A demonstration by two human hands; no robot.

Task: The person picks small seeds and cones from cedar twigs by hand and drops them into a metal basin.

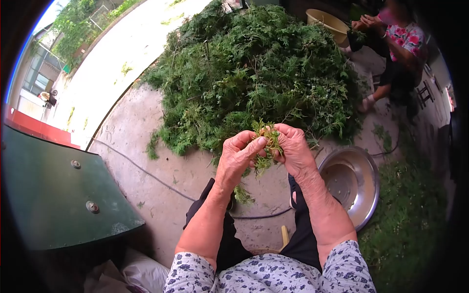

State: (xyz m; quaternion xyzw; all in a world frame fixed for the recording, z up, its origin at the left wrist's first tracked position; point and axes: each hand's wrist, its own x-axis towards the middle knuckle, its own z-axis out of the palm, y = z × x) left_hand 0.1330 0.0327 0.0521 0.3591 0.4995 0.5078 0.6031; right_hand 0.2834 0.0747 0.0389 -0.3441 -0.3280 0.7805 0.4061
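A small green conifer sprig (265, 141) is held between my two hands, in front of my knees. My left hand (239, 154) pinches it from the left with thumb and fingers. From the right, the bent fingers of my right hand (291, 149) close on the same sprig. Part of the sprig is hidden behind the fingers. Just beyond my hands rises a large heap of cut conifer branches (254, 73), some with pale berries. Close to my right forearm stands a metal basin (367, 190) with small pale bits at its bottom.
At the upper right another person (403, 44) sits with both hands raised, beside a yellow basin (328, 22). A dark green metal panel (53, 195) stands at the left. A dark cable (141, 168) crosses the concrete floor. More greenery (405, 229) lies at the right.
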